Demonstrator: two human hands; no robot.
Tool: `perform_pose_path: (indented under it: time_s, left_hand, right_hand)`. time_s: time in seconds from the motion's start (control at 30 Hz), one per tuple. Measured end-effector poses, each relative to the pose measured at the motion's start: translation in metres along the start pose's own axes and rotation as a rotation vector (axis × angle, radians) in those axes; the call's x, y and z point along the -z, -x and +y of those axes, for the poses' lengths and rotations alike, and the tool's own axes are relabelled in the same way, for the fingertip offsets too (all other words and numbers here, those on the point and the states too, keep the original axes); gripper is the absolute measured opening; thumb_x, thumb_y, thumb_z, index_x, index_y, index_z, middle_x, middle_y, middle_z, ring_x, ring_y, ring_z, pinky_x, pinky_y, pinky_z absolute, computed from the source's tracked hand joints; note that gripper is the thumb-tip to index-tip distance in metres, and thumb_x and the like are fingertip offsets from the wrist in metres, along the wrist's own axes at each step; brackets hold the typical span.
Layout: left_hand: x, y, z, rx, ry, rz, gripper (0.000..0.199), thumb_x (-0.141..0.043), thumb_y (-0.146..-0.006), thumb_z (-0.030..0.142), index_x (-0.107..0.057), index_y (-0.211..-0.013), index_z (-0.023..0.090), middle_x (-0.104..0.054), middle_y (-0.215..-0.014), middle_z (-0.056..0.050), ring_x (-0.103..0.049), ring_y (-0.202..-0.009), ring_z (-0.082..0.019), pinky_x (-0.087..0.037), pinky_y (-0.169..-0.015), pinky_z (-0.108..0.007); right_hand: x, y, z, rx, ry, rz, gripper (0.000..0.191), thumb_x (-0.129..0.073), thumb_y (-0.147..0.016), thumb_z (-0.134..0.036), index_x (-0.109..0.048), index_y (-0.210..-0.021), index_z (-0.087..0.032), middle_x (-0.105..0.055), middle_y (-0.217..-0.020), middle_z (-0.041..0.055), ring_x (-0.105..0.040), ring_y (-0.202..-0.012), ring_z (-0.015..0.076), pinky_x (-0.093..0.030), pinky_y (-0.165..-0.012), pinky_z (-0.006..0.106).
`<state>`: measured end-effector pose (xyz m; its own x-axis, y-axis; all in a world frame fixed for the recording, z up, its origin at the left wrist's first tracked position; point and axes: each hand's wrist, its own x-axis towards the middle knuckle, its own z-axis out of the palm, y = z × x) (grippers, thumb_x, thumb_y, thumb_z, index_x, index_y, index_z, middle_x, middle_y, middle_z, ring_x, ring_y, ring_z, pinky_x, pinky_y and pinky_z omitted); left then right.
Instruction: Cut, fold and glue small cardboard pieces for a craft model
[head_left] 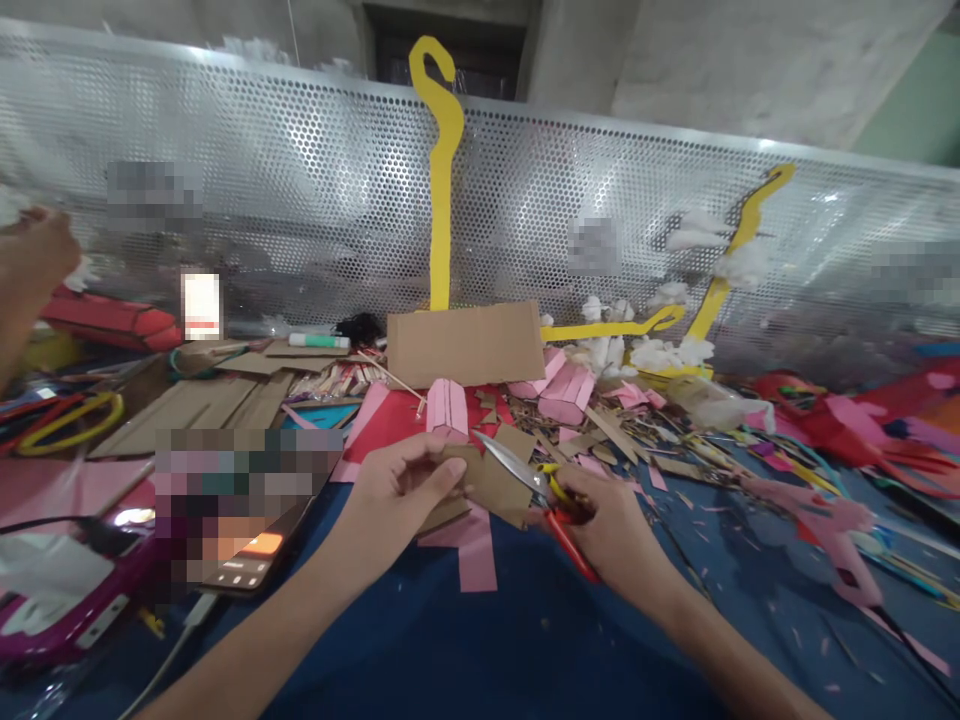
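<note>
Near the middle of the head view, my left hand (pixel 397 505) pinches a small piece of brown cardboard (pixel 474 468) between thumb and fingers. To its right, my right hand (pixel 619 530) grips scissors (pixel 519 468) with red and yellow handles. Their blades point up and left, just beside the held piece; whether they touch it I cannot tell. Behind the blades is another cardboard piece (pixel 506 500). A pink paper strip (pixel 478 565) lies on the blue table below my left hand. Just beyond that hand is a folded pink paper form (pixel 447 408).
At left lie a phone (pixel 300 520), a purple device (pixel 67 630) and cardboard sheets (pixel 187 405). A pink glue gun (pixel 832 530) lies at right among scraps. Yellow hooked cutouts (pixel 442 200) rise before a perforated metal panel (pixel 337 200). Another person's hand (pixel 45 245) is at far left.
</note>
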<state>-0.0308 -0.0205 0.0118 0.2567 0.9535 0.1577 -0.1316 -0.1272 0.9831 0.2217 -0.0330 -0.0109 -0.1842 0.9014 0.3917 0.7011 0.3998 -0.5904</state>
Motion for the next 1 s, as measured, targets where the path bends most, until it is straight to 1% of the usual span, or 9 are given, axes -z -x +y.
perform_pose_path:
  time_s: [0.13, 0.3, 0.4, 0.47, 0.57, 0.63, 0.73, 0.87, 1.0]
  left_hand:
    - [0.002, -0.002, -0.006, 0.003, 0.066, 0.005, 0.023, -0.075, -0.087, 0.039, -0.069, -0.094, 0.018, -0.074, -0.085, -0.003, -0.075, -0.078, -0.018, -0.064, -0.075, -0.032]
    - [0.003, -0.004, -0.009, -0.040, 0.012, 0.013, 0.022, -0.074, -0.087, 0.039, -0.069, -0.089, 0.018, -0.069, -0.071, 0.000, -0.069, -0.065, -0.014, -0.062, -0.068, -0.029]
    - [0.003, -0.003, -0.006, -0.082, -0.023, -0.007, 0.019, -0.072, -0.089, 0.037, -0.071, -0.090, 0.018, -0.069, -0.074, -0.001, -0.065, -0.067, -0.013, -0.061, -0.067, -0.027]
    - [0.003, -0.002, -0.004, -0.078, -0.019, -0.031, 0.018, -0.071, -0.089, 0.035, -0.073, -0.094, 0.018, -0.069, -0.079, -0.001, -0.066, -0.072, -0.013, -0.062, -0.070, -0.027]
    - [0.002, 0.000, -0.002, -0.049, -0.012, -0.046, 0.020, -0.073, -0.088, 0.035, -0.074, -0.099, 0.018, -0.072, -0.088, -0.003, -0.068, -0.081, -0.016, -0.063, -0.075, -0.030]
    - [0.001, 0.000, -0.001, -0.045, -0.030, -0.034, 0.021, -0.074, -0.087, 0.035, -0.074, -0.099, 0.018, -0.074, -0.091, -0.005, -0.069, -0.084, -0.017, -0.063, -0.076, -0.030]
    - [0.000, 0.000, -0.001, -0.050, -0.050, -0.018, 0.023, -0.074, -0.086, 0.035, -0.074, -0.100, 0.017, -0.075, -0.091, -0.006, -0.071, -0.084, -0.019, -0.063, -0.075, -0.032]
    - [0.000, 0.000, -0.002, -0.048, -0.028, -0.022, 0.025, -0.074, -0.086, 0.036, -0.074, -0.103, 0.018, -0.076, -0.092, -0.006, -0.072, -0.083, -0.019, -0.063, -0.075, -0.033]
    - [0.000, 0.000, -0.004, -0.054, -0.043, -0.030, 0.023, -0.074, -0.086, 0.036, -0.074, -0.101, 0.018, -0.075, -0.091, -0.005, -0.071, -0.081, -0.018, -0.062, -0.073, -0.031]
  right_hand:
    - [-0.002, -0.003, 0.001, -0.030, -0.026, 0.021, 0.032, -0.076, -0.082, -0.029, -0.047, -0.071, -0.022, -0.050, -0.071, -0.0026, -0.044, -0.064, 0.0160, -0.034, -0.055, 0.026]
    - [0.000, -0.002, -0.005, 0.013, 0.024, 0.020, 0.028, -0.079, -0.079, -0.028, -0.052, -0.077, -0.023, -0.057, -0.079, 0.0004, -0.050, -0.071, 0.0192, -0.040, -0.060, 0.028]
    - [0.002, -0.001, -0.011, 0.023, 0.032, 0.023, 0.028, -0.083, -0.076, -0.028, -0.057, -0.084, -0.022, -0.063, -0.090, 0.0039, -0.057, -0.082, 0.0232, -0.045, -0.069, 0.031]
    - [0.002, -0.001, -0.013, 0.027, 0.029, 0.033, 0.030, -0.085, -0.074, -0.028, -0.059, -0.087, -0.022, -0.065, -0.095, 0.0059, -0.060, -0.087, 0.0255, -0.048, -0.074, 0.033]
    - [0.001, -0.001, -0.015, 0.032, 0.022, 0.041, 0.027, -0.084, -0.074, -0.026, -0.059, -0.084, -0.022, -0.064, -0.095, 0.0064, -0.060, -0.086, 0.0253, -0.049, -0.073, 0.033]
    - [0.000, -0.001, -0.015, 0.042, 0.022, 0.050, 0.025, -0.083, -0.075, -0.024, -0.059, -0.084, -0.022, -0.064, -0.094, 0.0062, -0.061, -0.084, 0.0250, -0.050, -0.072, 0.033]
    - [0.000, -0.001, -0.012, 0.057, 0.032, 0.056, 0.026, -0.083, -0.075, -0.025, -0.061, -0.088, -0.023, -0.066, -0.096, 0.0066, -0.063, -0.087, 0.0264, -0.051, -0.072, 0.033]
    - [0.000, 0.000, -0.009, 0.081, 0.041, 0.058, 0.030, -0.085, -0.074, -0.027, -0.062, -0.093, -0.023, -0.067, -0.102, 0.0079, -0.064, -0.094, 0.0284, -0.052, -0.077, 0.035]
    - [0.000, 0.000, -0.011, 0.075, 0.035, 0.062, 0.031, -0.085, -0.074, -0.026, -0.060, -0.091, -0.023, -0.066, -0.099, 0.0073, -0.064, -0.092, 0.0278, -0.052, -0.076, 0.035]
